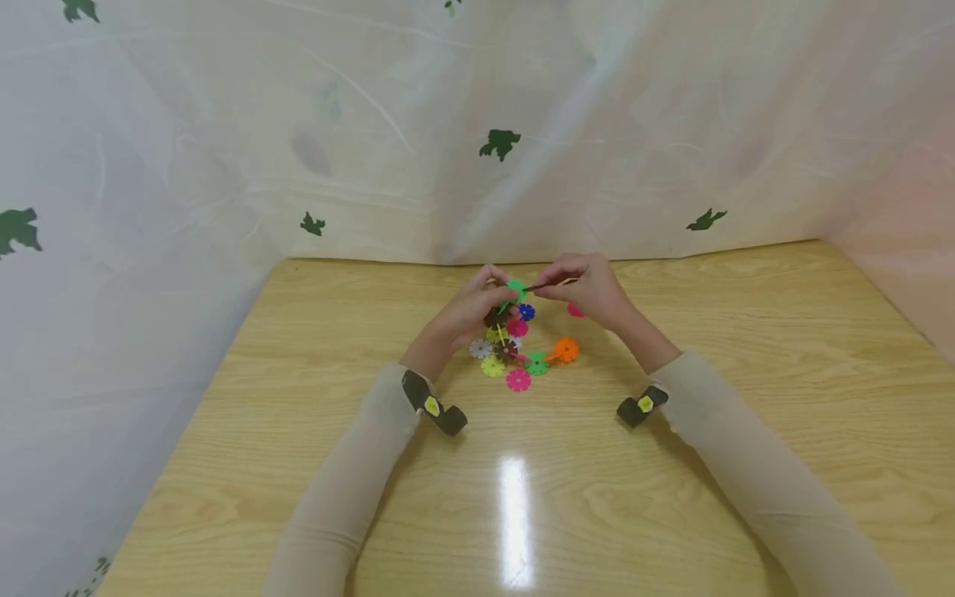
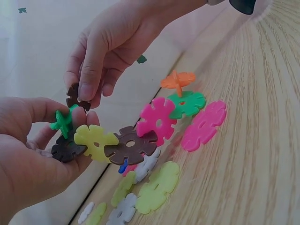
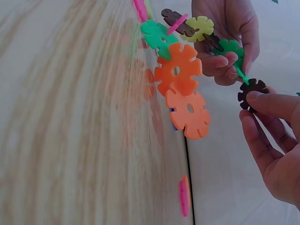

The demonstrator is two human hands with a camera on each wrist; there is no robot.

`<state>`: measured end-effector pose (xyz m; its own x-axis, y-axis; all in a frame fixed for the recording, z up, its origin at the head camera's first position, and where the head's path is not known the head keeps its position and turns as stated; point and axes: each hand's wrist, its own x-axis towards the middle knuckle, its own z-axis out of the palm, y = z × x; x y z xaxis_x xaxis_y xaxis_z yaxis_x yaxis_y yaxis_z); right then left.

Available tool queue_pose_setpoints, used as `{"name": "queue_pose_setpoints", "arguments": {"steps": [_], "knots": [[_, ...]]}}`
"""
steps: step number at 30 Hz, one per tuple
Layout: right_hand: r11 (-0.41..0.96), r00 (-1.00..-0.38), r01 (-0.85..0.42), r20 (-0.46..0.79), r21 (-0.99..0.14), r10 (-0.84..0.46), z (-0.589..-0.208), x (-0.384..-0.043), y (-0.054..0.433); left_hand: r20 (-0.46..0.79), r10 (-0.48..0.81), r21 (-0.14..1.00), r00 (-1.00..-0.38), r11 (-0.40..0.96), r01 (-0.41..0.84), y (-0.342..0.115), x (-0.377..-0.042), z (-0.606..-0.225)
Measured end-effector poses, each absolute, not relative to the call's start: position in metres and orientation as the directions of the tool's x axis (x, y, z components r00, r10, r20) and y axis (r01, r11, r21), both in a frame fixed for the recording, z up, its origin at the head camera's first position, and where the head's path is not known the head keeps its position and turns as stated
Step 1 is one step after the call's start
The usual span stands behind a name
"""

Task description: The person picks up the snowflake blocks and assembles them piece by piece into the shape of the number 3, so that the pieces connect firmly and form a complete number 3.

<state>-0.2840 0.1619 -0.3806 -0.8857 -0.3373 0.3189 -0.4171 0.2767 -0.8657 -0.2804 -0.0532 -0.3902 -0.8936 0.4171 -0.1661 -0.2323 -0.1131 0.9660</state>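
My left hand point(image 1: 470, 308) holds the end of a chain of flower-shaped notched plastic discs, its fingers around a green disc point(image 3: 230, 48) and a dark brown disc beside it. From there the chain runs through a yellow disc point(image 2: 89, 137), a brown disc point(image 2: 123, 152), a pink disc point(image 2: 152, 115) and a green disc point(image 2: 194, 108) to orange discs point(image 3: 188, 58). With thumb and fingers, my right hand point(image 1: 593, 290) pinches another dark brown disc point(image 3: 255, 84) by its edge. That disc touches the green piece at the left fingertips; whether their slots interlock I cannot tell.
Loose discs lie on the wooden table point(image 1: 261, 464) beneath the chain: pink point(image 1: 518, 381), yellow-green point(image 1: 491, 367), pale grey point(image 1: 480, 350) and blue point(image 1: 527, 312). Another pink disc point(image 1: 575, 310) lies under the right hand. A pale curtain point(image 1: 388, 191) with green leaf shapes borders the table's far edge.
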Motion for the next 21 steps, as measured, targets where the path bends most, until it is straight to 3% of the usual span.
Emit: {"name": "queue_pose_setpoints", "arguments": {"steps": [21], "knots": [[0.266, -0.874, -0.439, 0.341, -0.858, -0.345, -0.3794, -0.2808, 0.1619, -0.148, 0.416, 0.966, -0.897, -0.133, -0.221, -0.0522, -0.2789, -0.3887]]}}
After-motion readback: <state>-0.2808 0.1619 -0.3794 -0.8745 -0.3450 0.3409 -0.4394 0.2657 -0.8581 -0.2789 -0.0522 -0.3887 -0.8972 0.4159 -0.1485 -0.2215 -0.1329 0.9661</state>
